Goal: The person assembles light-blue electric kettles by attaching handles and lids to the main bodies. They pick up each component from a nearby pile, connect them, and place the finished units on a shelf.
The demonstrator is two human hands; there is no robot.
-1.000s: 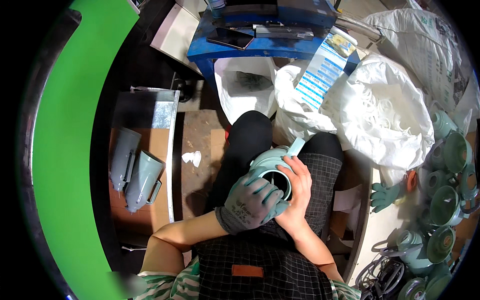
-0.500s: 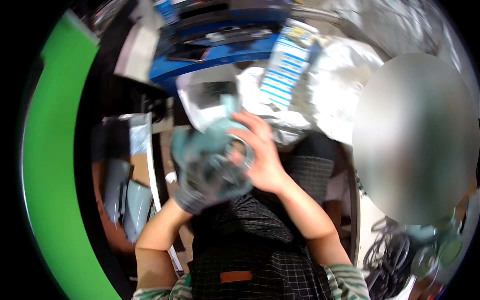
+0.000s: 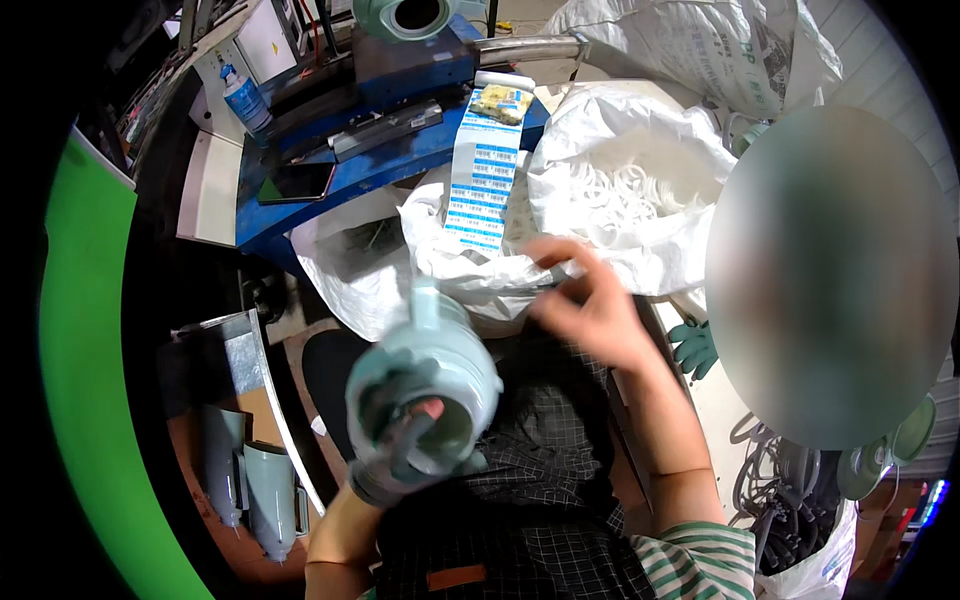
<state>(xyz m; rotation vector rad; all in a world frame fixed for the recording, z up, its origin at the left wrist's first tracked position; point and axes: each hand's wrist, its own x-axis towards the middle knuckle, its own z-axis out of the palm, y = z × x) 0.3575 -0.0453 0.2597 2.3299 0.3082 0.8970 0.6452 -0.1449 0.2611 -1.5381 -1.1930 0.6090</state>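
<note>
My left hand (image 3: 392, 455), in a grey-and-green work glove, grips a pale green hollow plastic housing (image 3: 468, 375) above my lap. The housing is round, with a spout-like stub pointing away from me; some gloved fingers reach into its near opening. My bare right hand (image 3: 595, 310) is apart from it on the right, fingers spread and a little blurred, with nothing visible in them. Just beyond that hand stands an open white woven sack (image 3: 690, 245) holding many white rings (image 3: 625, 195). To its left, a sheet of blue-and-white labels (image 3: 482, 185) hangs over white sacking.
A blue bench (image 3: 345, 190) carries a phone (image 3: 298, 183), a spray bottle (image 3: 245, 100) and another pale green housing (image 3: 405, 18). At left, a box (image 3: 275, 385) holds grey-green curved parts (image 3: 270, 495). A green glove (image 3: 694, 350) and grey cords (image 3: 765, 480) lie at right.
My right hand has come off the housing and moved right, toward the sack of rings. The left hand still holds the housing, now tilted with its opening toward me. The view has shifted.
</note>
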